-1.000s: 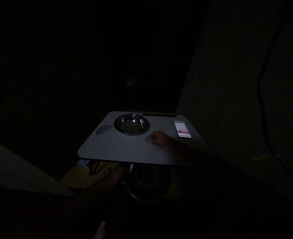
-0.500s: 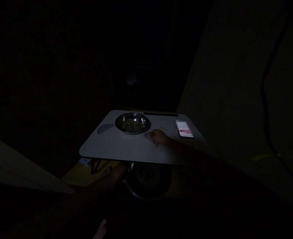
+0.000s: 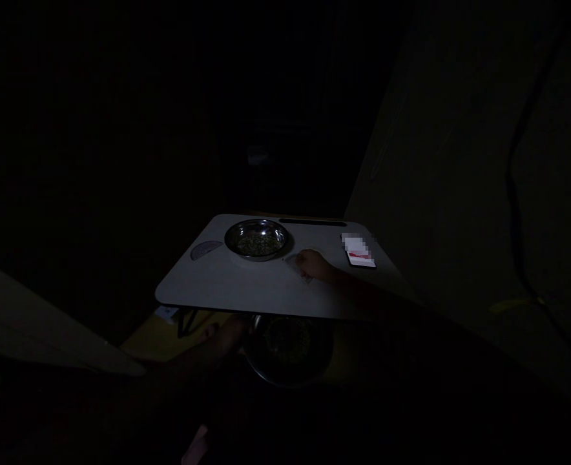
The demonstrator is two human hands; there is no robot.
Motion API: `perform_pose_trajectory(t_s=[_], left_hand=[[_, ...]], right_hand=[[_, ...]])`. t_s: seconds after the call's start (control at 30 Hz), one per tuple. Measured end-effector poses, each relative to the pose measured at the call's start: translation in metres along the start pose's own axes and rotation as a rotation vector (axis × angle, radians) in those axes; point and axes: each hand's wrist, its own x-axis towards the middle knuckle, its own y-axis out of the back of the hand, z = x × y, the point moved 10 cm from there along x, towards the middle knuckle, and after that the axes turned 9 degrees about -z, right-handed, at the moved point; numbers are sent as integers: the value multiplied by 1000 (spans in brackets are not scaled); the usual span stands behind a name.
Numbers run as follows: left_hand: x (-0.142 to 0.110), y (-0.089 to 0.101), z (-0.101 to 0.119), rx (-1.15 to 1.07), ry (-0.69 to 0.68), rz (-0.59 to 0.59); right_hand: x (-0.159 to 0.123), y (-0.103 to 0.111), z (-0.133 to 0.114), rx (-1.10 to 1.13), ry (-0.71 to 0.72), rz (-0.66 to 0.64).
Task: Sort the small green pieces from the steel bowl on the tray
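Observation:
My right hand (image 3: 313, 265) is closed on a thin, pale, crumpled sheet (image 3: 292, 261) pressed against the white tabletop (image 3: 227, 284). Whether the sheet is tissue or plastic I cannot tell. Just left of it stands a shiny metal bowl (image 3: 256, 257) with small greenish bits inside. Below the table's near edge, my left hand (image 3: 236, 328) grips the left rim of a second, larger metal bowl (image 3: 285, 382); its fingers are mostly lost in the dark. Greenish bits also show faintly in that lower bowl.
A lit phone (image 3: 360, 252) lies at the table's right side. A pale half-round piece (image 3: 206, 250) rests at the left. Along the far edge runs a dark slot (image 3: 312, 222). A wall with a hanging dark cable (image 3: 513, 187) stands to the right.
My right hand has shifted slightly right with the sheet, away from the bowl on the table. My left hand and the lower bowl have stayed almost in place.

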Motion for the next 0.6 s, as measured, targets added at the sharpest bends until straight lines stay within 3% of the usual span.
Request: perform_pose_trajectory(t_s=[0.4,0.6], left_hand=[[-6,-2,7,47,16,22],[-5,2,0,37,50,41]], right_hand=[[1,3,-1,-6,-32,11],[5,5,0,-38,-40,34]])
